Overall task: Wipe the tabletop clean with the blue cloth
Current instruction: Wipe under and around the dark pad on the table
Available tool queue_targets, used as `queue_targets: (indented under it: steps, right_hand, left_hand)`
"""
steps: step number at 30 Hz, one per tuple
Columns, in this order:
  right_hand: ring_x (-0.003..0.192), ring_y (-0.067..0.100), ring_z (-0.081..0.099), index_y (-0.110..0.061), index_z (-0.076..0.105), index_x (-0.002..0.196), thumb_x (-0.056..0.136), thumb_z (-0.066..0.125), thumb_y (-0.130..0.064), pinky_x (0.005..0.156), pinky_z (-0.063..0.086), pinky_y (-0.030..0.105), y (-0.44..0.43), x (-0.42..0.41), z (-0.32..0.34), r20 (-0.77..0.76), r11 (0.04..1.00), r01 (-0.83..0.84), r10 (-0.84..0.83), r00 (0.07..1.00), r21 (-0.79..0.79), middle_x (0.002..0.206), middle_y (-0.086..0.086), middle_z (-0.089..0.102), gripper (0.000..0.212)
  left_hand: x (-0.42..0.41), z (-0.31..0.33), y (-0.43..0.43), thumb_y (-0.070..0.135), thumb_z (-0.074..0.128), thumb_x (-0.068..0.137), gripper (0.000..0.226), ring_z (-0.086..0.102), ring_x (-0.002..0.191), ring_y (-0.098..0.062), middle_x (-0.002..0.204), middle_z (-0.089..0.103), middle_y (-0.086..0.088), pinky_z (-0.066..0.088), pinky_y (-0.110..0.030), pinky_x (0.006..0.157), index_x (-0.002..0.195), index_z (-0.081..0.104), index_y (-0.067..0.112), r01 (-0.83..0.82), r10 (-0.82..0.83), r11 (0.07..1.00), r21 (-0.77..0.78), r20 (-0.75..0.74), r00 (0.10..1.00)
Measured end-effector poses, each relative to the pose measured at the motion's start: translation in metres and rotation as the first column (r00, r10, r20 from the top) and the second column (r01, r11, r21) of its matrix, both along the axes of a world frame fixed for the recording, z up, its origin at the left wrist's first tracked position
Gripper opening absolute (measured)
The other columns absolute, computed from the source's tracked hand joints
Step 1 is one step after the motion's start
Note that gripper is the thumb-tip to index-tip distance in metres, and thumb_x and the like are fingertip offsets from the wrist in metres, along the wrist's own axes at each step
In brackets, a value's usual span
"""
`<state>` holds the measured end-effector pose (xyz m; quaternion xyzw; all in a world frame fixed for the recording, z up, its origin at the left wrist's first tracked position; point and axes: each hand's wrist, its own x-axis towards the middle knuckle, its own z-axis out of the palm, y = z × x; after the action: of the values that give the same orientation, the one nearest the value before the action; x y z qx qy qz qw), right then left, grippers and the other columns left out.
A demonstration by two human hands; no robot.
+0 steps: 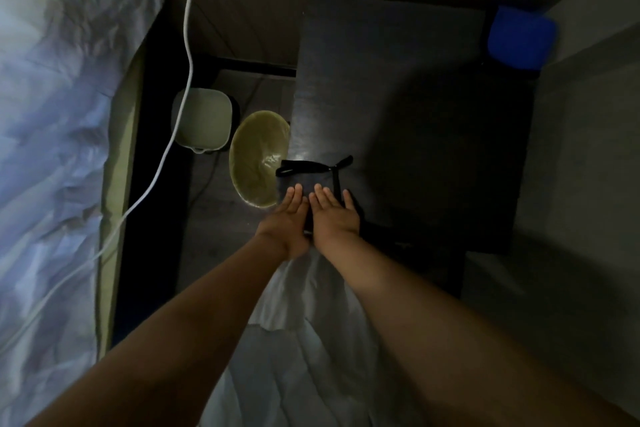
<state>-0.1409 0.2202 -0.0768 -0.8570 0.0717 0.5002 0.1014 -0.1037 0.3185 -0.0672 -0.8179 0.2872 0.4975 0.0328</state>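
Observation:
The dark tabletop [398, 80] fills the middle of the head view. At its near left corner lies a flat dark piece [311, 180] with black straps [313, 167] across it; in the dim light I cannot tell whether it is the cloth. My left hand [291, 215] and my right hand [334, 215] rest on it side by side, fingers straight and pointing away from me. A bright blue rounded thing [519, 38] sits beyond the table's far right corner, well away from both hands.
A bed with a white sheet [52, 114] runs along the left, with a white cable [188, 45] hanging beside it. A pale lidded box [202, 118] and a yellowish oval basin [258, 156] stand on the floor left of the table. White fabric [304, 322] lies below my arms.

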Motion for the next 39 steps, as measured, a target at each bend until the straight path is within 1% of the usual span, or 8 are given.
queue_targets:
  steps: [2,7,11,14,18,25,32,39]
  right_hand:
    - [0.148,0.010,-0.011,-0.020,-0.006,0.154,0.098,0.038,-0.049,0.118,-0.010,0.043,-0.009,-0.008,-0.002,0.005,1.000,0.012,-0.012,1.000,0.005,0.161,-0.006,-0.017,0.077]
    - [0.148,0.008,-0.010,-0.022,-0.005,0.155,0.102,0.029,-0.032,0.119,-0.009,0.042,-0.039,-0.033,0.000,0.033,0.999,0.043,-0.043,0.999,0.014,0.161,-0.007,-0.016,0.063]
    - [0.148,0.007,-0.009,-0.022,-0.004,0.155,0.099,0.039,-0.033,0.120,-0.007,0.043,-0.065,-0.050,0.007,0.020,0.997,0.064,-0.065,0.998,0.040,0.161,-0.007,-0.015,0.071]
    - [0.148,0.007,-0.008,-0.023,-0.002,0.155,0.100,0.035,-0.027,0.120,-0.007,0.043,-0.084,-0.065,0.008,0.035,0.994,0.096,-0.097,0.995,0.046,0.161,-0.008,-0.014,0.066]
    - [0.148,0.006,-0.007,-0.024,-0.002,0.155,0.102,0.029,-0.028,0.119,-0.008,0.042,-0.114,-0.086,0.007,0.044,0.992,0.119,-0.121,0.992,0.052,0.161,-0.008,-0.014,0.061]
    - [0.148,0.005,-0.007,-0.026,-0.001,0.155,0.097,0.042,-0.027,0.119,-0.009,0.042,-0.159,-0.121,0.005,0.061,0.984,0.178,-0.179,0.982,0.027,0.161,-0.009,-0.013,0.072]
    - [0.148,0.005,-0.006,-0.027,-0.001,0.154,0.097,0.045,-0.037,0.118,-0.009,0.041,-0.201,-0.153,0.003,0.062,0.972,0.235,-0.234,0.970,0.003,0.161,-0.009,-0.013,0.074]
    - [0.148,0.005,-0.007,-0.027,-0.001,0.155,0.097,0.042,-0.029,0.120,-0.008,0.041,-0.233,-0.178,0.007,0.070,0.964,0.266,-0.264,0.962,-0.008,0.161,-0.008,-0.013,0.072]
  left_hand:
    - [-0.005,-0.001,-0.007,0.037,0.047,0.094,0.082,-0.016,0.147,-0.023,0.159,-0.017,-0.013,0.001,-0.033,0.121,0.152,-0.004,0.008,-0.010,0.010,1.000,-0.009,-0.018,1.000]
    - [-0.026,0.002,-0.036,0.039,0.043,0.096,0.080,-0.015,0.147,-0.024,0.159,-0.017,-0.013,-0.002,-0.032,0.119,0.152,-0.005,0.007,0.026,-0.026,1.000,-0.015,-0.010,1.000]
    - [-0.042,0.005,-0.062,0.039,0.041,0.096,0.080,-0.016,0.147,-0.025,0.158,-0.018,-0.014,-0.001,-0.034,0.120,0.151,-0.007,0.006,0.090,-0.090,0.996,0.012,0.003,0.996]
    - [-0.054,0.003,-0.080,0.039,0.042,0.095,0.081,-0.016,0.147,-0.025,0.158,-0.018,-0.014,0.000,-0.033,0.120,0.151,-0.006,0.007,0.115,-0.115,0.993,0.010,0.003,0.993]
    - [-0.072,-0.003,-0.107,0.041,0.043,0.093,0.084,-0.017,0.146,-0.024,0.158,-0.020,-0.014,0.005,-0.038,0.121,0.151,-0.008,0.006,0.140,-0.139,0.990,0.015,-0.016,0.990]
    - [-0.100,-0.010,-0.154,0.051,0.044,0.093,0.091,-0.020,0.146,-0.025,0.157,-0.022,-0.014,0.007,-0.040,0.121,0.151,-0.008,0.005,0.196,-0.196,0.981,-0.007,-0.036,0.980]
    - [-0.124,-0.006,-0.199,0.049,0.041,0.095,0.087,-0.019,0.146,-0.026,0.158,-0.020,-0.015,-0.001,-0.034,0.120,0.151,-0.008,0.004,0.243,-0.245,0.969,-0.050,-0.023,0.969]
    - [-0.143,-0.004,-0.231,0.049,0.042,0.094,0.087,-0.019,0.146,-0.023,0.158,-0.021,-0.013,0.002,-0.034,0.120,0.151,-0.008,0.005,0.273,-0.276,0.959,-0.076,-0.039,0.960]
